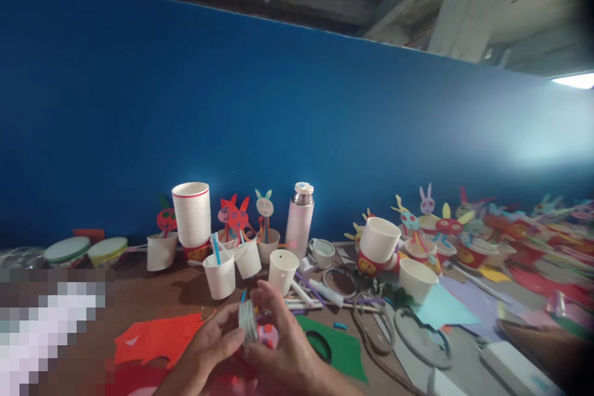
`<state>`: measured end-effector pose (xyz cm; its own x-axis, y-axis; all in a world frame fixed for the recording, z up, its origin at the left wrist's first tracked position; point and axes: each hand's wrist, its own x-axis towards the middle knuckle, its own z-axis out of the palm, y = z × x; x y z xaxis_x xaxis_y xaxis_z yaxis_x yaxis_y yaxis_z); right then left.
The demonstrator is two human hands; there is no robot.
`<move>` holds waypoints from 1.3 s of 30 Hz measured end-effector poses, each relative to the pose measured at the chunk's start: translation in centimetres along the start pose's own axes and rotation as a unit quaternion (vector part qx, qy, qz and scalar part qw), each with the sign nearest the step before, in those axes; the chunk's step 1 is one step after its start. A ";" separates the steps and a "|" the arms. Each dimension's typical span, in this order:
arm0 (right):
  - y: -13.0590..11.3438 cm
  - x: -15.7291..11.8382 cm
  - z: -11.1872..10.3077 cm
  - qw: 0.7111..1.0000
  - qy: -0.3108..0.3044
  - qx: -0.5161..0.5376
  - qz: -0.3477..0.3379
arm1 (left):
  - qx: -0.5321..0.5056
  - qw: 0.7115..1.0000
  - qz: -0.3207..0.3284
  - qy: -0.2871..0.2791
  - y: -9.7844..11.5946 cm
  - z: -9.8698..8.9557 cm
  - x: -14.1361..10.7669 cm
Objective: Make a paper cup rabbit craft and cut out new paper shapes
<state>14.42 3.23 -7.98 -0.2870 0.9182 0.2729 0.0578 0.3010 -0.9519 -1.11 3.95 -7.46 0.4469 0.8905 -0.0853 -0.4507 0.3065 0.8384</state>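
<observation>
At the bottom centre, my left hand point(216, 343) has its fingers and thumb around a roll of tape point(247, 322), which is tilted on its side. My right hand point(288, 346) is just beside it, fingers bent upward and thumb close to the roll. Between the hands shows a small red-and-pink paper piece point(268, 335), partly hidden by my right hand. Orange paper point(158, 337) lies left of my hands and green paper point(346, 346) to the right, with a black ring point(318, 346) on it. White cups point(219, 275) stand just beyond my hands.
Behind are a tall cup stack point(191, 216), a pink thermos point(299, 223) and paper rabbit figures in cups point(265, 207). Markers point(326, 292) and a looped cable point(422, 337) lie to the right. A blurred arm point(538, 343) is at the right edge. A blue partition point(278, 105) rises behind.
</observation>
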 end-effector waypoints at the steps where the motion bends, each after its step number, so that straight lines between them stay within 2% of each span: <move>1: 0.0 -0.1 0.0 1.000 -0.009 0.017 0.014 | 0.013 1.000 0.017 -0.005 -0.1 -0.3 0.1; 5: -0.2 -0.2 0.0 0.996 -0.042 0.057 0.053 | 0.053 0.997 0.060 0.005 -0.2 -0.8 0.0; 9: -0.4 -0.1 -0.2 0.998 -0.027 -0.016 0.049 | 0.070 0.995 0.072 0.014 -0.2 -0.8 -0.3; 12: -0.6 0.0 -0.3 0.998 -0.032 -0.033 0.043 | 0.066 0.995 0.073 0.017 -0.4 -1.0 -0.2; 17: -1.1 -0.1 -0.4 0.996 -0.017 -0.079 -0.021 | 0.039 0.998 0.032 0.023 -0.8 -1.7 0.5; 22: -1.3 -0.2 -0.2 0.992 0.004 -0.119 -0.039 | 0.001 0.999 0.000 0.041 -0.8 -1.6 0.7; 26: -1.2 -0.3 -0.1 0.991 0.010 -0.129 -0.040 | -0.003 0.999 -0.018 0.051 -0.8 -1.3 0.5; 32: -1.2 -0.4 -0.2 0.995 0.005 -0.096 -0.018 | 0.017 1.000 0.019 0.009 -0.9 -1.4 0.6; 39: -1.6 -0.3 -0.2 0.995 -0.018 -0.102 -0.015 | 0.021 0.999 -0.025 0.043 -0.2 -0.2 -0.4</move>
<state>14.60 2.55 -6.54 -0.3262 0.8989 0.2925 0.2398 0.3780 -0.8942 -1.41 3.59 -7.70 0.3997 0.9005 -0.1713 -0.3954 0.3380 0.8541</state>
